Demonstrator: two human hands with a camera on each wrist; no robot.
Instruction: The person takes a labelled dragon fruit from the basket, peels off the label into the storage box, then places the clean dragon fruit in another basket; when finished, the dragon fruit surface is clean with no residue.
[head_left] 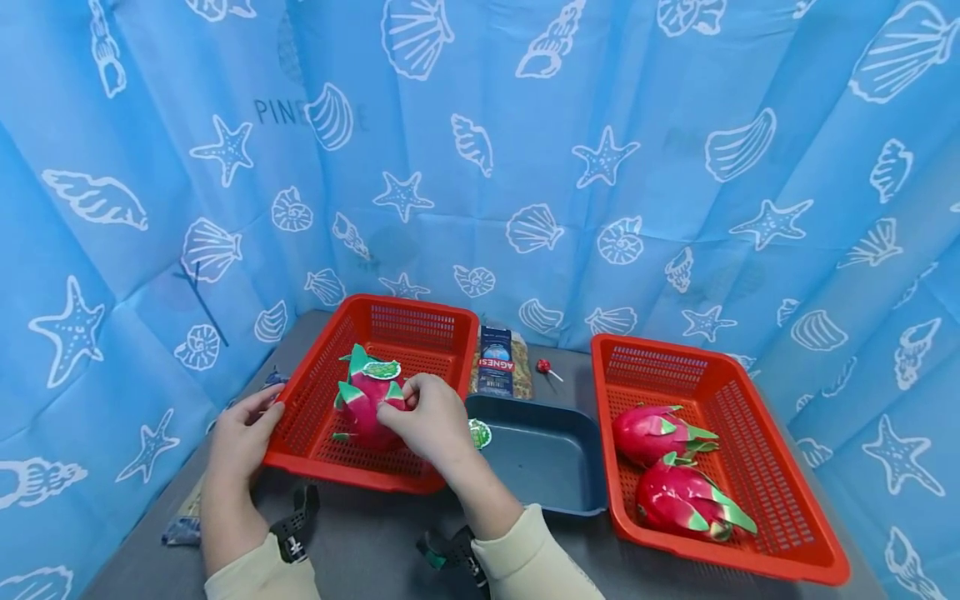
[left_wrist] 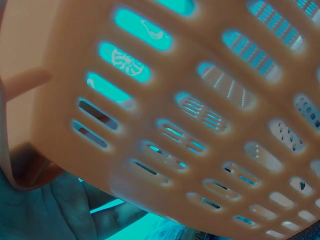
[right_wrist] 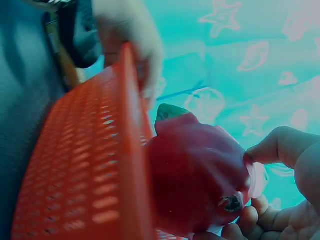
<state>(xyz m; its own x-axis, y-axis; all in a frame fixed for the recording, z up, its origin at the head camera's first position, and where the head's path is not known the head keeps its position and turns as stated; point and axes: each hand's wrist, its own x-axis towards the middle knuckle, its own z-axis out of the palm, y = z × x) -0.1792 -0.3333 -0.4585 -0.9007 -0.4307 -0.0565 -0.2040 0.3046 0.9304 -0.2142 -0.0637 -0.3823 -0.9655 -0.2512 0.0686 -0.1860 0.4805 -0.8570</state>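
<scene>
A dragon fruit [head_left: 369, 408] with green-tipped scales is over the left red basket [head_left: 360, 473], a green-and-white sticker [head_left: 384, 370] showing on its top. My right hand [head_left: 431, 417] grips the fruit from the right. Thumb and fingertips pinch at a pale flap on its side in the right wrist view, where the fruit [right_wrist: 195, 175] shows a dark stem scar. On the basket's left rim, my left hand [head_left: 243, 429] holds on with thumb and fingers. From the left wrist, the slotted basket wall [left_wrist: 165, 150] covers most of the view.
A dark blue-grey tray [head_left: 540, 458] stands between the baskets, with another green sticker [head_left: 480, 433] at its left edge. Two dragon fruits [head_left: 678, 496] lie in the right red basket [head_left: 795, 467]. Behind the tray are an Agnesi pasta bag [head_left: 497, 362] and a red lollipop [head_left: 543, 366]. A shell-print curtain [head_left: 465, 208] encloses the table.
</scene>
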